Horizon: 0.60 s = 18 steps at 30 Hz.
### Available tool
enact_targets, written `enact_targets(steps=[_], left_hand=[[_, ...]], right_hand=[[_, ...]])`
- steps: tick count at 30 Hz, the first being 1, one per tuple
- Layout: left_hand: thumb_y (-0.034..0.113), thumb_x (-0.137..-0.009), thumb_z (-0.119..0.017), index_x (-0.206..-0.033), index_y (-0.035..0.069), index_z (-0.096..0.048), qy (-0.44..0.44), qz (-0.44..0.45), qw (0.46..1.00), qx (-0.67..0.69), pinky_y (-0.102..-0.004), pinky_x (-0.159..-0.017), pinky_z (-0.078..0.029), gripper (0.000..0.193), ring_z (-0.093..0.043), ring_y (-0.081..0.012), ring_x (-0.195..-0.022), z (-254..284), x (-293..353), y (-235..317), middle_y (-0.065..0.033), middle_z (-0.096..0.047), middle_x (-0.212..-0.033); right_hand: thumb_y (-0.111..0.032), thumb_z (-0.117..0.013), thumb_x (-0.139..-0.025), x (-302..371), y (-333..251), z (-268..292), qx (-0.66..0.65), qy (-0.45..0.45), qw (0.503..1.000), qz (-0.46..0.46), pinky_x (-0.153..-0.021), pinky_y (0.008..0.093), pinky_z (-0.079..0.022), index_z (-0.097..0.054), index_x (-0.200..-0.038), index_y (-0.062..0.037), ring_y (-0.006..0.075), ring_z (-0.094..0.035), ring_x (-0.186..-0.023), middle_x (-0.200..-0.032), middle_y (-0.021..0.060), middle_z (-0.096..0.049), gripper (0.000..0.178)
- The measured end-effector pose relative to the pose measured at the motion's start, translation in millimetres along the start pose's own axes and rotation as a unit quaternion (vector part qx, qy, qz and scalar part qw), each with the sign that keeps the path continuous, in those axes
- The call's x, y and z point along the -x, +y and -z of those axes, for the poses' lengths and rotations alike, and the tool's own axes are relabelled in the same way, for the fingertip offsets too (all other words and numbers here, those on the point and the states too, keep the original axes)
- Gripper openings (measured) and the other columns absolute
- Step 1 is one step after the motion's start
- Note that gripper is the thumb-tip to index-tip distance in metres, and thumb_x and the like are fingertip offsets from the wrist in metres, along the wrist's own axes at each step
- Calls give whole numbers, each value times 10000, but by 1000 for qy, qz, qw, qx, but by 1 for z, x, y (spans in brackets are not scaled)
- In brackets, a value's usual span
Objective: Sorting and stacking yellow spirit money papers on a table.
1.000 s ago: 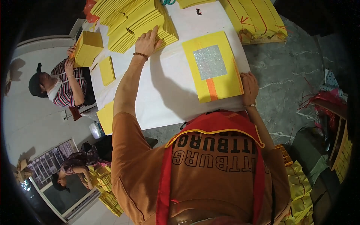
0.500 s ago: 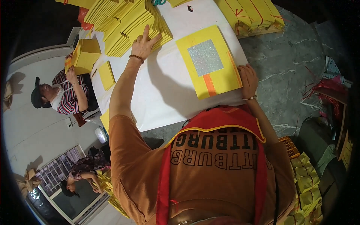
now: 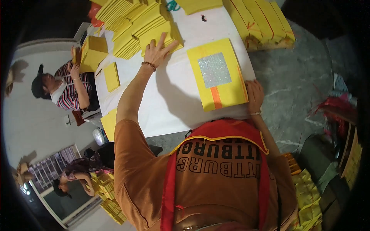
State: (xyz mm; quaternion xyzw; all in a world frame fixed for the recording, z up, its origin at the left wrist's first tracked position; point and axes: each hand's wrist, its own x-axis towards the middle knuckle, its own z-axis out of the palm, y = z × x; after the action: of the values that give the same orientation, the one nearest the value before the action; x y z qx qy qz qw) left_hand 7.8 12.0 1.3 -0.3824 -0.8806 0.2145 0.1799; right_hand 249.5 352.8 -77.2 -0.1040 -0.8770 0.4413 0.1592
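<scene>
My left hand [image 3: 158, 52] reaches across the white table [image 3: 169, 104], palm down with fingers spread on the near end of a fanned row of yellow paper stacks [image 3: 131, 27]. My right hand [image 3: 254, 96] rests at the table's near edge, touching the lower right corner of a yellow sheet pile [image 3: 229, 65]. That pile's top sheet has a silver foil square and an orange stripe. Neither hand lifts anything.
Tied yellow paper bundles [image 3: 266, 23] line the table's far right. A small yellow pile [image 3: 111, 76] lies at the left edge. A person in a striped shirt [image 3: 71, 92] holds a yellow block at left; another person [image 3: 73, 177] sits lower left. More yellow stacks [image 3: 308, 192] lie by my right side.
The whole view has slid slightly downward in the picture. My left hand stays on the fanned stacks and my right hand stays at the pile's corner.
</scene>
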Motion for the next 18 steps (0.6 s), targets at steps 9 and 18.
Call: enact_targets(steps=[9, 18], left_hand=[[296, -689, -670, -1307, 310, -302, -33, 139, 989, 43, -491, -943, -282, 720, -362, -313, -1148, 50, 5, 12, -94, -263, -1370], [315, -906, -389, -1340, 6, -176, 121, 474, 473, 733, -340, -1013, -241, 573, -301, -265, -1225, 75, 66, 184, -168, -230, -1376]], right_hand=[[-216, -396, -898, 4, 15, -1, -92, -24, 995, -30, -954, 373, -291, -608, -944, 1, 310, -421, -1090, -1062, 147, -558, 307], [-299, -241, -937, -41, -1, 11, -153, -196, 967, -61, -984, 354, -271, -436, -1213, 5, 270, -402, -1158, -1213, 159, -465, 455]])
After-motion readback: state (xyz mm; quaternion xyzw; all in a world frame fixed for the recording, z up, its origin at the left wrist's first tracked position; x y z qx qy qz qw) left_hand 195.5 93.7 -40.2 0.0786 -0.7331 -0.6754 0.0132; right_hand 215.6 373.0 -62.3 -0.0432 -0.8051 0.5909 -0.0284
